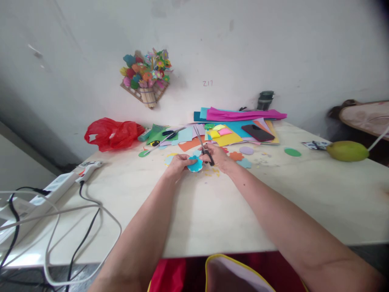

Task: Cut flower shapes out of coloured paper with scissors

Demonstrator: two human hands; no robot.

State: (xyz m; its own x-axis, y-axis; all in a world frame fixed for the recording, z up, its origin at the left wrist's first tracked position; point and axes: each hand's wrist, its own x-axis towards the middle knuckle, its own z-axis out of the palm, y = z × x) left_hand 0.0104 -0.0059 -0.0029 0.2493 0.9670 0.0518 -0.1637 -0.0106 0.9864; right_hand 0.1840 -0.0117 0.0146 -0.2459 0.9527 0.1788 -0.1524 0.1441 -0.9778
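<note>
Between the thumb and fingers of my left hand (179, 165) is a blue paper flower (195, 164) with a scalloped edge and a pale rim. My right hand (216, 157) is closed round the dark handles of a pair of scissors (199, 136), and their blades point up and away from me. The flower lies just left of the scissor handles, and both hands are close together over the table. Around them lie an orange paper flower (236, 156), a lilac oval (246, 150) and small paper scraps (212, 173).
Coloured sheets (229, 140) lie at the back, with a phone (257, 132) on them. A red plastic bag (112, 134), a second pair of scissors (173, 133), a glue gun (89, 170) and a power strip (57, 184) with loose cables are on the left. A yellow-green fruit (348, 151) sits right.
</note>
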